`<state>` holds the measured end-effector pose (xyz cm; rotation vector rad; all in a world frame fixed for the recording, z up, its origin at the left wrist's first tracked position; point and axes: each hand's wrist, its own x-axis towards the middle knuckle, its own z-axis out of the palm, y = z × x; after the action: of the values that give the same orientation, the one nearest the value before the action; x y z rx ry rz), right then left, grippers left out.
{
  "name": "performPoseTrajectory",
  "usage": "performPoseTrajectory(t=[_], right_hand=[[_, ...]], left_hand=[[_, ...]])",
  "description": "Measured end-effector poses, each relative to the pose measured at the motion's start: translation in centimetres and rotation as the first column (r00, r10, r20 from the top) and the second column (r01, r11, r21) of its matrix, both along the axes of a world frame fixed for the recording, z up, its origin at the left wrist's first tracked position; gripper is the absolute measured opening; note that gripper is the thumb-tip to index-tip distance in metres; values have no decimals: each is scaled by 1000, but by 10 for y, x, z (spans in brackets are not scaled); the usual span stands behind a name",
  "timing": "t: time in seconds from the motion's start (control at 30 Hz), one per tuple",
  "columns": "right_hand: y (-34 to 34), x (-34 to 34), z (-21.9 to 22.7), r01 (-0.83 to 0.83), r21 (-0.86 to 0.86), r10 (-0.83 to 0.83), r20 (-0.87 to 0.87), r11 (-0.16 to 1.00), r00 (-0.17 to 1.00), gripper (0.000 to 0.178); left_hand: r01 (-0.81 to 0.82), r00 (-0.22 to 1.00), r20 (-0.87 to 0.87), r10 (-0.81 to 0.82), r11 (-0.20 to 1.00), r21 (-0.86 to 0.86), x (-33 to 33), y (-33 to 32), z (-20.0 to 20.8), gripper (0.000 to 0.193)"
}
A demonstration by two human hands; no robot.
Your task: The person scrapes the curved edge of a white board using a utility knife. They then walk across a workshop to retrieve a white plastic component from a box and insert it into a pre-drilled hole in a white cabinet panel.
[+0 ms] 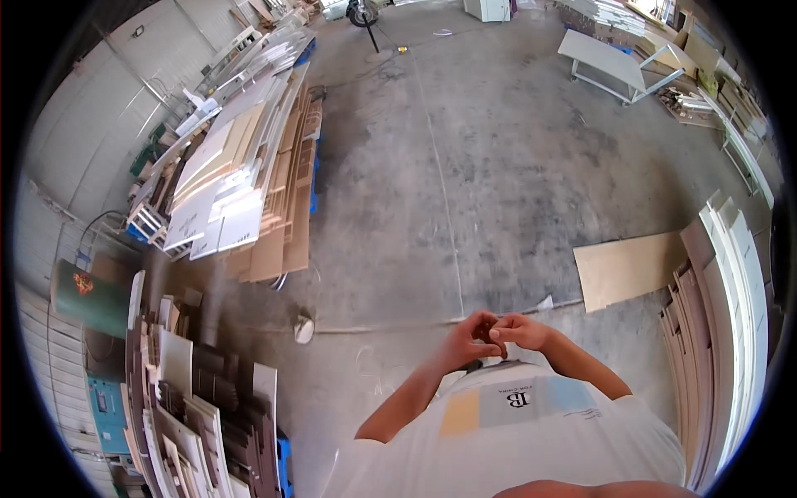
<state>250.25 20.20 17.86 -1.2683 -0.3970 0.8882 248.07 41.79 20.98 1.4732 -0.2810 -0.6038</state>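
Observation:
In front of my white shirt [398,465], low in the view, my two hands meet. My left hand [466,342] is curled, its fingertips touching the other hand. My right hand [525,331] is closed, with thumb and fingers pressed together against the left fingers. If there is anything small between the fingertips, it is hidden or too small to name. Beyond both hands lies the grey concrete floor [382,207].
Stacked boards and panels [232,174] stand on the left. Upright offcuts [187,390] lean nearer, beside a green cylinder [87,299]. On the right are a flat brown sheet [627,267] and tall leaning panels [730,290]. A low trolley [602,62] stands farther off.

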Motion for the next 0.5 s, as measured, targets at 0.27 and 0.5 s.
performPoseTrajectory(t=[0.27, 0.5], right_hand=[[14, 201, 18, 365, -45, -357, -343, 930, 869, 35], [65, 478, 6, 236, 129, -220, -130, 963, 967, 46]], left_hand=[[187, 981, 51, -187, 982, -4, 264, -7, -20, 45], [-71, 994, 76, 73, 997, -35, 485, 31, -39, 45]])
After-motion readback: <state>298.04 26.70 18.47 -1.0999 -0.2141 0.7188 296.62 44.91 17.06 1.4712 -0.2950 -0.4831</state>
